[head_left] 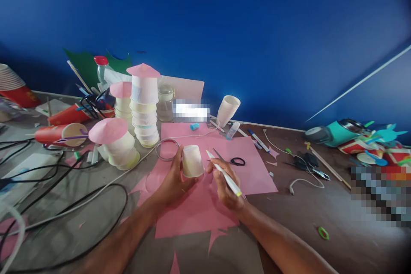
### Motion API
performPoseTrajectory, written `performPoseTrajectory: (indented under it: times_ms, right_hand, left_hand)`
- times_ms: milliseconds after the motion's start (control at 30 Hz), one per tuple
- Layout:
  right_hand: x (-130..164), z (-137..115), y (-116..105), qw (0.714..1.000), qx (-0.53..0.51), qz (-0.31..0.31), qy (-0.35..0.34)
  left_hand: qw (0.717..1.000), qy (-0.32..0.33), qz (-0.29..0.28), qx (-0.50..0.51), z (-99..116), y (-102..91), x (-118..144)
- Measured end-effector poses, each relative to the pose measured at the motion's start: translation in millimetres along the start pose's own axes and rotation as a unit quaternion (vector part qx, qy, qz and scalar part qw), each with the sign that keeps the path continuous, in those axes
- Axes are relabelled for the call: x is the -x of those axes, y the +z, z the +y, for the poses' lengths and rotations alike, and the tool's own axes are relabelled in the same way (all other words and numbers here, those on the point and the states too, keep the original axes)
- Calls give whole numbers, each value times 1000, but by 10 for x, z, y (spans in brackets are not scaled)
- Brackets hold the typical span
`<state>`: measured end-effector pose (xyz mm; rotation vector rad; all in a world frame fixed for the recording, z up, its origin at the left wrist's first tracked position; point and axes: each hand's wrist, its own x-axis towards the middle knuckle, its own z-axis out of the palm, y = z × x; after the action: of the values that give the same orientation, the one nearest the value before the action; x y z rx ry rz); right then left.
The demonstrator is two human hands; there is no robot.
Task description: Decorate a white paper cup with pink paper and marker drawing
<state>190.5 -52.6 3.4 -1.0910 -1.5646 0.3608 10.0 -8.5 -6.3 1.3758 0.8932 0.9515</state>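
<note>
My left hand (175,177) grips a white paper cup (192,161) turned upside down, with pale yellow colouring on its side. In my right hand (227,186) is a white marker (228,177) with yellow ends, its tip pointing up and left toward the cup, a little apart from it. Both hands are above pink paper (199,218) on the table. Scissors (236,161) with black handles lie just beyond my right hand. To the left stand stacked paper cup towers (144,111) topped with pink paper cones, and a shorter one (109,132).
A stack of white cups (228,109) leans near the blue wall. A blue cap (194,126) and a small bottle (233,130) rest on the paper's far side. Cables (96,214) curl across the left; a teal bottle (343,132) lies at right.
</note>
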Motion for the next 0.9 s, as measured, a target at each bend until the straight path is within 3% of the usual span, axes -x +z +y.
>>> performPoseTrajectory:
  times_ms: [233, 500, 733, 900]
  right_hand:
    - [-29, -52, -52, 999, -51, -14, 12]
    - [-13, -37, -5, 998, -28, -24, 45]
    - [-59, -81, -14, 999, 5, -32, -25]
    - [-62, -73, -8, 999, 12, -28, -36]
  left_hand:
    - [999, 5, -9, -35, -27, -13, -11]
    - [998, 4, -13, -67, -11, -12, -9]
    - [996, -1, -20, -85, 29, -23, -1]
    - [998, -6, -21, -66, 52, -16, -7]
